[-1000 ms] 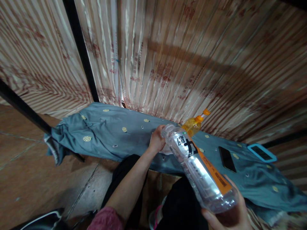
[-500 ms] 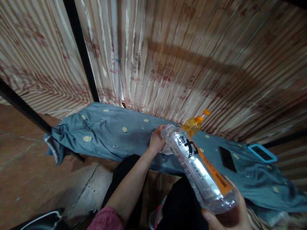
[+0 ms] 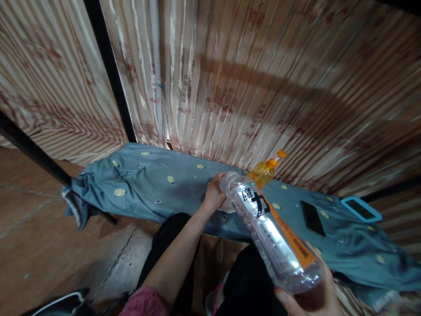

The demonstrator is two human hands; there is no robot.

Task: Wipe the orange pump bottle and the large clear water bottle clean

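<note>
A large clear plastic bottle (image 3: 268, 228) with a silver and orange label slants across the lower right. Its neck points up and to the left. My right hand (image 3: 315, 294) is closed around the bottle's base. Beside the uncapped-looking mouth of the bottle is my left hand (image 3: 215, 193), its fingers curled and partly hidden behind the neck. Something white (image 3: 228, 205) shows under the left hand and behind the bottle; its kind is hidden. Just behind the bottle stands a smaller bottle of yellow liquid (image 3: 262, 174) with an orange pump top.
A blue-grey cloth (image 3: 148, 175) with yellow pineapple prints covers a long, narrow bench or board. On its right lie a dark phone (image 3: 312, 218) and a light-blue framed device (image 3: 361, 209). Behind hangs a striped curtain (image 3: 223, 87) with dark metal poles (image 3: 110, 70).
The large bottle and my right hand have shifted very slightly left. My left hand stays by the bottle's mouth, and the view has tilted a little.
</note>
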